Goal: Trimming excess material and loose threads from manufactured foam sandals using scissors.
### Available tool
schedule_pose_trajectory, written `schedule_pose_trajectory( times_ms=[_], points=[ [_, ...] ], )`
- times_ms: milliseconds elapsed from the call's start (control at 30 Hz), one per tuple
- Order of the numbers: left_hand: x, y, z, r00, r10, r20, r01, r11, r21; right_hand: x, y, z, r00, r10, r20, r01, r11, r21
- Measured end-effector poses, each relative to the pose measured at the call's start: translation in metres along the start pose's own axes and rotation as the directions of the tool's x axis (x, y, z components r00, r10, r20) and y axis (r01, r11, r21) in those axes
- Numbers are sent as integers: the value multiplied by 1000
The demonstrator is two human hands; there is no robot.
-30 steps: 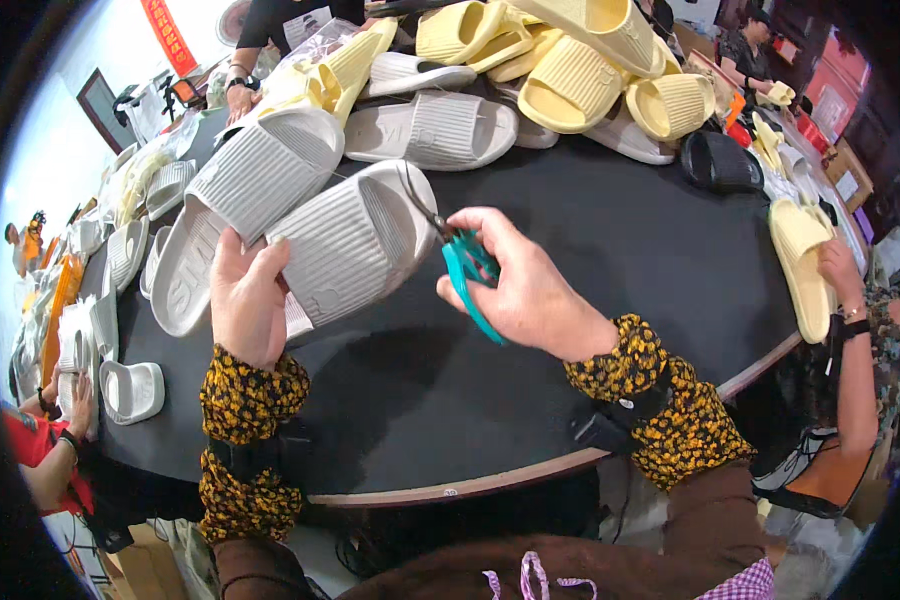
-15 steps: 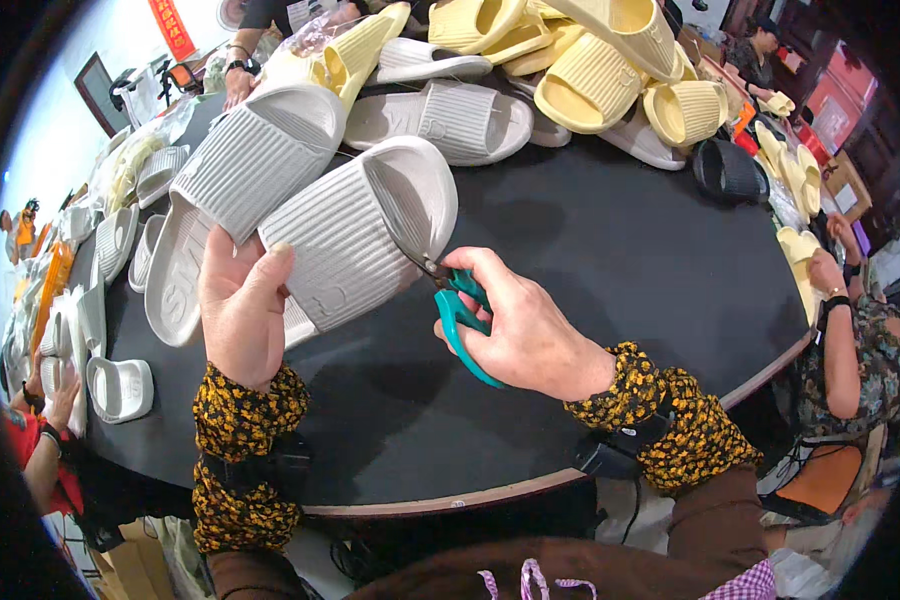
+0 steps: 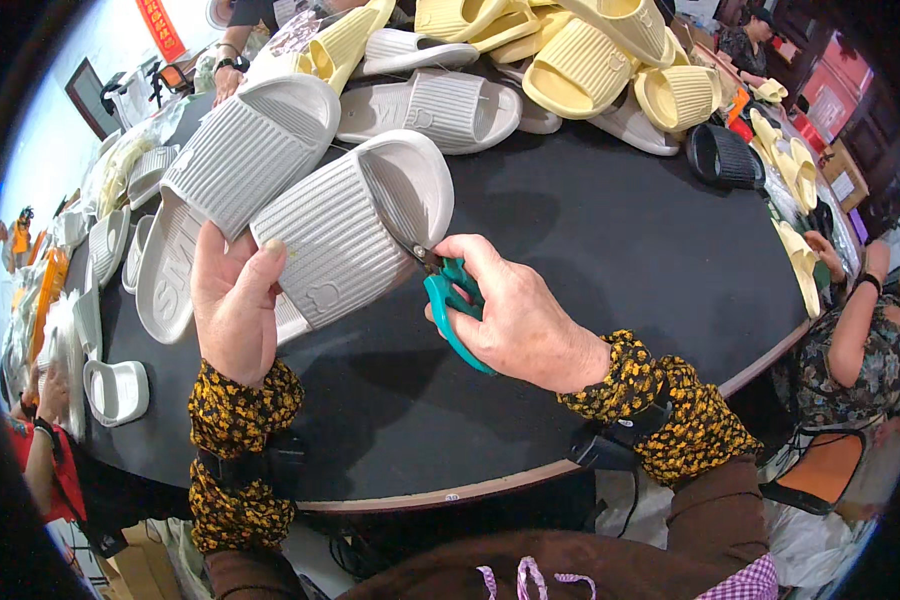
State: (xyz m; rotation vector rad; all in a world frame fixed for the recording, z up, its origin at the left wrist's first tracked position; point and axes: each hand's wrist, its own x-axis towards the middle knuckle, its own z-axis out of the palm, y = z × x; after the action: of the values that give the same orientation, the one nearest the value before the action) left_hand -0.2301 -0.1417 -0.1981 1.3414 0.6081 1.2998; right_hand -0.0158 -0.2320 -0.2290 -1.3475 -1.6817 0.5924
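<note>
My left hand (image 3: 236,305) is closed on a pair of light grey ribbed slide slippers, thumb on top and fingers behind. The nearer slipper (image 3: 335,240) tilts up to the right and overlaps the farther slipper (image 3: 245,155). In my right hand (image 3: 530,315) is a pair of scissors (image 3: 454,310) with teal handles. The scissors' dark blades sit at the right edge of the nearer slipper's strap, beside its opening; the blade tips are hidden there.
Yellow slippers (image 3: 576,75) and grey slippers (image 3: 450,110) are heaped across the black table (image 3: 590,220). A black slipper (image 3: 725,157) lies at the right. One grey slipper (image 3: 116,392) stands far left. Other people work around the table, one at the right (image 3: 840,340).
The view has shifted slightly. My hands, the grey slippers and the scissors keep nearly the same arrangement, with the blades still at the strap's edge. The co-worker's hands at the right have moved.
</note>
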Motion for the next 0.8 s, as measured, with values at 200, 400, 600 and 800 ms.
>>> schedule_pose_trajectory(
  times_ms=[200,400,600,800],
  points=[
    [-1,0,0,1000,4,2,-4,1000,3,0,0,-1,1000,19,18,-19,1000,10],
    [-1,-1,1,1000,26,15,-26,999,21,-1,6,1,999,-34,-19,33,998,-48],
    [-1,-3,-2,999,23,28,-24,999,26,1,0,-1,998,-14,-56,12,999,-31],
    [-2,-6,-1,996,20,81,-23,999,34,2,-5,-5,999,40,-30,-41,999,-29]
  ],
)
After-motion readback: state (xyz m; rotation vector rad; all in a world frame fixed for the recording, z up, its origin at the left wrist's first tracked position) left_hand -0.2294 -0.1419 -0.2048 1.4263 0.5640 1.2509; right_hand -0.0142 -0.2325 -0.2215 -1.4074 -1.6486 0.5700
